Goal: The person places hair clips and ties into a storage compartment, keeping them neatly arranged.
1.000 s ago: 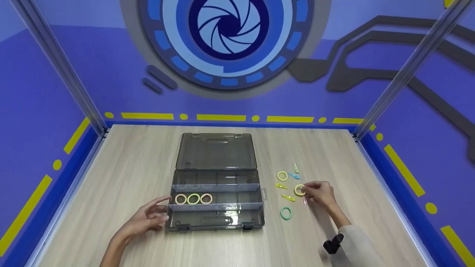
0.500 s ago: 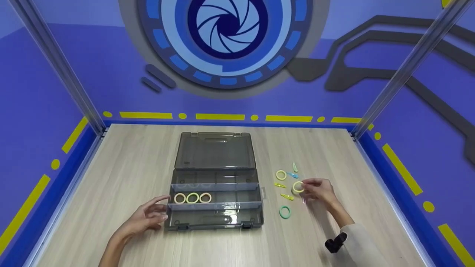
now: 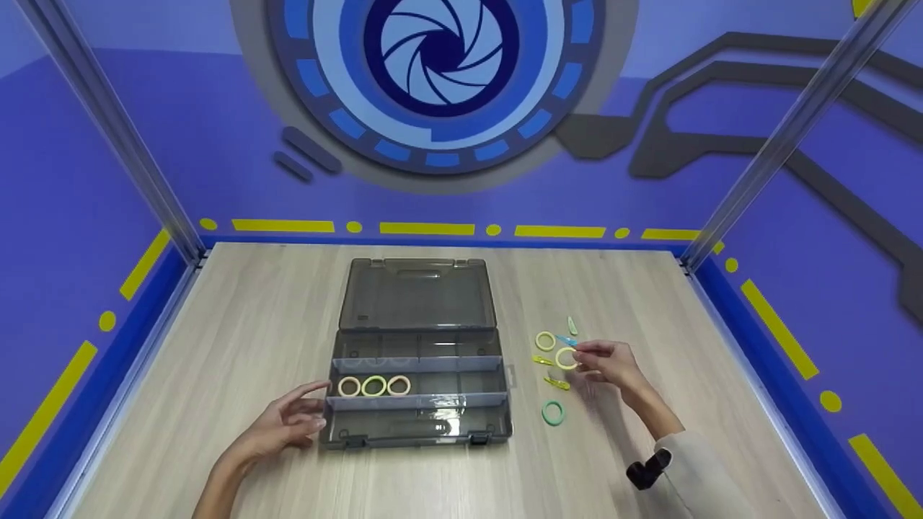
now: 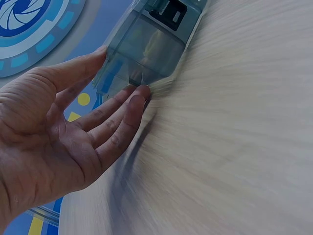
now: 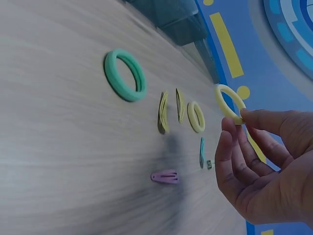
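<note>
My right hand (image 3: 613, 367) pinches a pale yellow hair tie (image 5: 221, 102) between thumb and fingertips, raised over the table. Below it lie two yellow hair clips (image 3: 557, 383), a blue clip (image 3: 567, 340), a pale green clip (image 3: 572, 326) and a second yellow hair tie (image 3: 537, 342). A green hair tie (image 5: 115, 81) and a purple snap clip (image 5: 164, 176) lie nearby. My left hand (image 3: 281, 422) has its fingers extended, fingertips at the left side of a smoky clear compartment box (image 3: 461, 398). Three hair ties (image 3: 364, 387) in pinkish and yellow-green stand in a row in its middle section.
The box's lid (image 3: 418, 295) lies folded back toward the rear wall. Dividers split the box into long rows. Blue printed walls (image 3: 180, 144) with metal corner posts (image 3: 122, 130) enclose the wooden table (image 3: 267, 310) at the back and sides.
My right hand has lifted the pale yellow hair tie and moved it slightly left and away from me, over the clips. The left hand stays at the box's side.
</note>
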`<state>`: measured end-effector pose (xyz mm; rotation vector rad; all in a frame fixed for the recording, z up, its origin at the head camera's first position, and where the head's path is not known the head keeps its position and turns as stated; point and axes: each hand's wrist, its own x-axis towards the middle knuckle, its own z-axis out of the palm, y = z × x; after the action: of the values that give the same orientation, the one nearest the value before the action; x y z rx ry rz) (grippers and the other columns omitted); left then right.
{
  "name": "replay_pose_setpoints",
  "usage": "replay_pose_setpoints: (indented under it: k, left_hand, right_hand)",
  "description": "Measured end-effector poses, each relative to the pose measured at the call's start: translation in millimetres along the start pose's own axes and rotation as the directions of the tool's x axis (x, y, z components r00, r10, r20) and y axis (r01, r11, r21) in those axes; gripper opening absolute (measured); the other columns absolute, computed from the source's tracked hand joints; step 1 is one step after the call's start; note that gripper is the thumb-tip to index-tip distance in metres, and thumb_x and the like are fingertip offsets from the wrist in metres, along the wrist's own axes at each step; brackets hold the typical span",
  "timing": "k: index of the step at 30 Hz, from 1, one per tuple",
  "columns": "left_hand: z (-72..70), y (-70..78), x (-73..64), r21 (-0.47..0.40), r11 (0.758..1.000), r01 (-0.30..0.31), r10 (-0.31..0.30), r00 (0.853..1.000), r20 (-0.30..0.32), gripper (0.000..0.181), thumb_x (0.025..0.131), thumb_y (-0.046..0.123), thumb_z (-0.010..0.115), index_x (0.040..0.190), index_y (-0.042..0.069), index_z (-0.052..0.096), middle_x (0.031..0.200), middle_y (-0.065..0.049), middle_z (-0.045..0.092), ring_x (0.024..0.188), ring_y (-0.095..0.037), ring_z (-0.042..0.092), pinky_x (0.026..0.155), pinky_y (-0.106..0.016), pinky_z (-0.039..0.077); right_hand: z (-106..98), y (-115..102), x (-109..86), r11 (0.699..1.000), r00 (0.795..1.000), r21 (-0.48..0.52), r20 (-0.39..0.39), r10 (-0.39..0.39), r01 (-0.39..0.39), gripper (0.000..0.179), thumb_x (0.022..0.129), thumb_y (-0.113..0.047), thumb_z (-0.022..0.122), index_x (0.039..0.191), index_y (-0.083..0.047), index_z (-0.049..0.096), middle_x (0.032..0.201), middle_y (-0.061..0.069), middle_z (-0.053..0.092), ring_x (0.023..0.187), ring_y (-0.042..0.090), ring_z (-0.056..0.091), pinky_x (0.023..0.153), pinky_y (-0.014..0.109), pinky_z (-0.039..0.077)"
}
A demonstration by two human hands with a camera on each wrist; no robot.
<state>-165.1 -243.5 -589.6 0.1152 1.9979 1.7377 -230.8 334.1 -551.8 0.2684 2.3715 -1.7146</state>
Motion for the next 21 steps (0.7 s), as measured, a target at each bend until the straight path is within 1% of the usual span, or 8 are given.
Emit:
replay_pose_setpoints:
  k: [3,5,8,11,15,20,21]
  left_hand:
    - [-0.2,-0.4,-0.3,-0.007,1.000,0.016,-0.016,1.000,-0.002,0.074,0.098,0.017,0.069,0.159,0.006,0.030,0.145,-0.033,0.047,0.105,-0.019,0.065,0.080,-0.038,0.059]
    - [-0.5,-0.7,-0.5,-0.010,1.000,0.025,-0.025,1.000,-0.001,0.073,0.098,0.017,0.068,0.159,0.006,0.029,0.145,-0.032,0.047,0.105,-0.019,0.065,0.081,-0.039,0.059]
    - [-1.1,-1.8,-0.7,-0.017,0.999,0.032,-0.032,0.999,0.005,0.073,0.099,0.017,0.067,0.160,0.007,0.028,0.145,-0.032,0.046,0.104,-0.018,0.064,0.082,-0.039,0.059]
    - [-1.4,-2.6,-0.6,-0.023,0.999,0.023,-0.023,1.000,0.015,0.072,0.100,0.017,0.066,0.160,0.007,0.028,0.146,-0.034,0.044,0.105,-0.019,0.064,0.082,-0.040,0.059]
    - [-2.5,-2.1,-0.4,-0.022,1.000,-0.004,0.005,1.000,0.023,0.073,0.100,0.016,0.067,0.160,0.006,0.027,0.146,-0.035,0.044,0.105,-0.018,0.064,0.082,-0.039,0.059]
    - [-2.1,-1.6,0.7,-0.012,1.000,-0.017,0.017,0.999,0.028,0.074,0.099,0.016,0.067,0.160,0.004,0.027,0.145,-0.034,0.045,0.105,-0.018,0.065,0.081,-0.038,0.059]
    - [-1.8,-1.5,1.1,-0.008,1.000,-0.020,0.021,0.999,0.027,0.074,0.099,0.016,0.067,0.159,0.003,0.027,0.145,-0.034,0.046,0.104,-0.018,0.065,0.081,-0.038,0.060]
  right_hand:
    - [5.1,-4.3,-1.4,1.000,0.999,0.011,0.032,-0.026,0.026,0.035,0.097,-0.014,0.071,0.122,0.010,0.067,0.092,-0.003,0.076,0.081,0.011,0.073,0.074,0.027,0.061]
    - [8.8,-6.5,-2.3,0.999,0.997,0.017,0.065,-0.045,0.044,0.038,0.097,-0.015,0.071,0.124,0.011,0.065,0.092,-0.005,0.075,0.082,0.010,0.074,0.075,0.028,0.061]
    - [15.4,-8.9,-3.4,0.998,0.993,0.045,0.104,-0.056,0.052,0.041,0.096,-0.014,0.071,0.126,0.014,0.062,0.092,-0.005,0.075,0.083,0.012,0.074,0.077,0.030,0.062]
    - [23.7,-12.0,-3.6,0.996,0.990,0.073,0.130,-0.051,0.042,0.042,0.096,-0.012,0.071,0.127,0.014,0.061,0.096,0.000,0.075,0.083,0.014,0.075,0.079,0.032,0.063]
    - [37.0,-20.6,-2.3,0.995,0.986,0.086,0.158,-0.059,0.045,0.041,0.096,-0.011,0.071,0.127,0.013,0.061,0.098,0.006,0.075,0.082,0.013,0.074,0.076,0.030,0.063]
    - [55.2,-28.8,-2.5,0.994,0.975,0.092,0.207,-0.076,0.058,0.037,0.095,-0.009,0.070,0.125,0.012,0.062,0.095,0.005,0.075,0.080,0.011,0.073,0.071,0.025,0.061]
    - [58.6,-30.1,-2.6,0.994,0.973,0.091,0.216,-0.082,0.064,0.037,0.095,-0.008,0.069,0.124,0.013,0.062,0.097,0.008,0.075,0.080,0.011,0.073,0.070,0.025,0.061]
